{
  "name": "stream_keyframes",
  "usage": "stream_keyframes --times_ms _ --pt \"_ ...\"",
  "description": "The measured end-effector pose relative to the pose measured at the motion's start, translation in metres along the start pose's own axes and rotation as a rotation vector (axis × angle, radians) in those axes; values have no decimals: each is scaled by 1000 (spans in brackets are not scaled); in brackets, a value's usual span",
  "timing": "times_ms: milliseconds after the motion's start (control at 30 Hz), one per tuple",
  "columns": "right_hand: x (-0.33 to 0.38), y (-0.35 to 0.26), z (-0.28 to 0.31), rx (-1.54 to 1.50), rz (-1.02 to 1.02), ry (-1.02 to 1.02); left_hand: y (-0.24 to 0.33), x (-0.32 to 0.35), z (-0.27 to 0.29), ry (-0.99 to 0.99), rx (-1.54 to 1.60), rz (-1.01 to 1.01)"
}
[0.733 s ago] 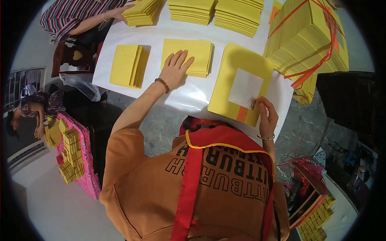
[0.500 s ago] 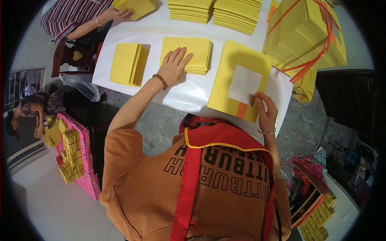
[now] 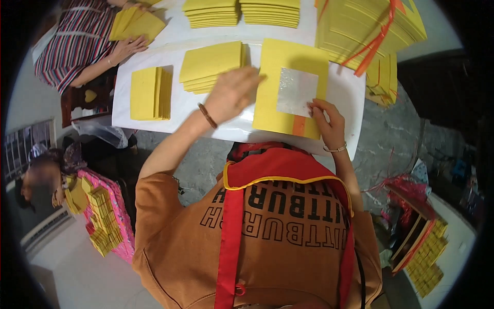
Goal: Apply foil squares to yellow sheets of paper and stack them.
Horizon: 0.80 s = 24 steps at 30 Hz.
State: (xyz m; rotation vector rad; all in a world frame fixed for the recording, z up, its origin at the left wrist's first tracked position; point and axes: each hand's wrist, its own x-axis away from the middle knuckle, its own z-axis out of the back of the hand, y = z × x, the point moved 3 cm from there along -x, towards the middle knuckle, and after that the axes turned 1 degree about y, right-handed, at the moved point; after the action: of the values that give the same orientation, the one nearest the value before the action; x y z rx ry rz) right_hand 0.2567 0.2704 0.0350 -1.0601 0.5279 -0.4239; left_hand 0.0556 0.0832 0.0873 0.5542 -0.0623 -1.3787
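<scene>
A large yellow paper sheet (image 3: 267,85) with a silvery square and an orange strip lies before me, at the right of the white table. My right hand (image 3: 329,121) rests over its near right part, fingers drawn together at the corner of the silvery square. What they pinch, if anything, is too small to make out. My left hand (image 3: 234,95), smeared by motion, hovers between this sheet and a fanned pile of folded yellow papers (image 3: 211,62). Its fingers point at the sheet's left edge; whether they touch it is unclear. Farther left stands another folded yellow pile (image 3: 144,95).
Neat yellow stacks (image 3: 270,13) line the far side of the white table (image 3: 200,116). Red ribbon (image 3: 373,51) binds a tall yellow stack (image 3: 339,31) at right. A co-worker's hand (image 3: 128,49) handles yellow papers at far left. Another person sits by a pink-covered table (image 3: 125,226).
My left hand has lifted off the folded pile and moved right toward the large sheet; that pile now sits fanned and tilted. My right fingers have shifted from the sheet's edge onto the silvery square's corner.
</scene>
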Motion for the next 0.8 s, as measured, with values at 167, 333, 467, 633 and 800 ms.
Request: stream_keyframes --times_ms 167,333,467,633,800 --pt "-1 1 1 -19 -16 -6 63 -6 -32 -126 41 -174" --pt "0 5 1 -128 -115 -23 62 -10 -32 -131 7 -226" --pt "2 12 3 -356 -233 -45 52 -16 -33 -133 385 -110" --pt "-1 13 2 -405 -249 -60 46 -17 -37 -128 503 16" --pt "-2 12 3 -377 -255 -65 43 -19 -38 -280 683 404"
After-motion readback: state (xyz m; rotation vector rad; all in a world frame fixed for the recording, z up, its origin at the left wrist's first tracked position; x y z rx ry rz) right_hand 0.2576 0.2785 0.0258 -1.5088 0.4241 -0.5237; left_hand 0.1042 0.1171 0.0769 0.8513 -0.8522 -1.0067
